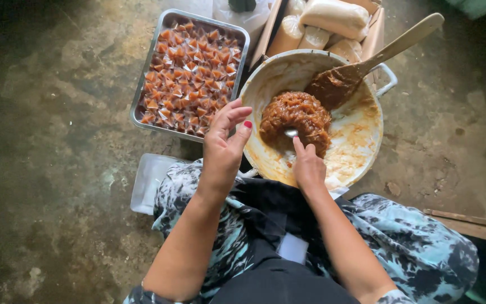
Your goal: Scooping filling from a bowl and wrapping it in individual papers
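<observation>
A: What does the right hand (309, 167) grip?
B: A small spoon (291, 133), fingers closed, digging brown paste (295, 116) just beyond the fingertips.
A: And the left hand (224, 145)?
B: Its fingers pinch together beside the pan (361, 141); it should scoop small, even portions.

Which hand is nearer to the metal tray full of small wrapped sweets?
The left hand. It hovers just beside the metal tray, near its lower right corner. The right hand is farther away, over the pan, holding a small spoon at the brown paste.
</observation>
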